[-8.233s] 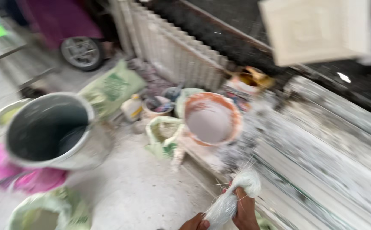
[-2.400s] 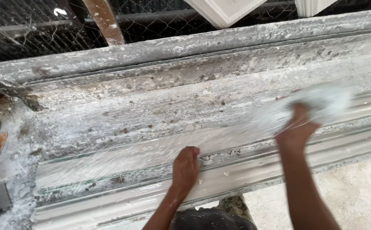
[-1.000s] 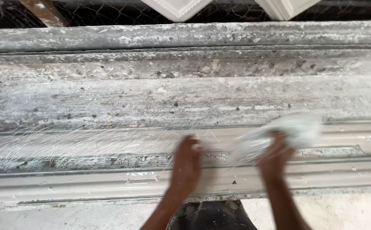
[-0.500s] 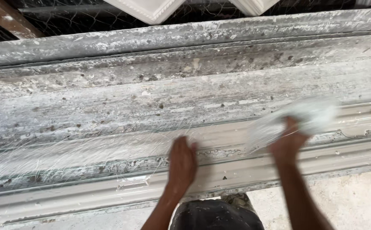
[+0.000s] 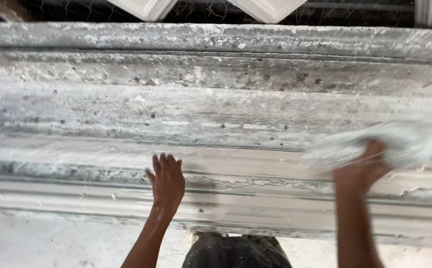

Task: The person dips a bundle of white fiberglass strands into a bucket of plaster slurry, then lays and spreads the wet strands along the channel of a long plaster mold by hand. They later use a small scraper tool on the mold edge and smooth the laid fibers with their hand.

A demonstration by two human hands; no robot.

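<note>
View: I am looking down through the head camera, the only view I have.
Left hand: my left hand (image 5: 167,181) is lying flat, fingers spread and holding nothing, pressing on the front ridges of the long moulded slab (image 5: 216,124).
Right hand: my right hand (image 5: 360,171) is gripping a wad of pale fibrous mesh (image 5: 374,144), fingers closed round its near edge; the wad is blurring, so I am judging it to be mid-sweep.
Hands apart: the two hands are sitting well apart along the slab, left near the middle, right toward the far right.
Where the wad is: it is resting on the slab's middle band, touching the wet-looking grey-white surface just beyond my right fingers.
Slab: it is running left to right across the whole view, stepped in ridges and grooves, crusted with white and speckled with dark spots.
Behind: white moulded panels (image 5: 270,7) are hanging against wire mesh (image 5: 196,7) at the top edge.
Below: pale floor (image 5: 52,243) and my dark, splashed clothing (image 5: 236,253) are showing under the slab's near edge.
Step in hand: I am judging this to be the laying and rubbing of fibre into the slab's coating, with the left hand steadying.
Next move calls for: firm, even pressure along the groove, keeping the wad spread and not bunched.
</note>
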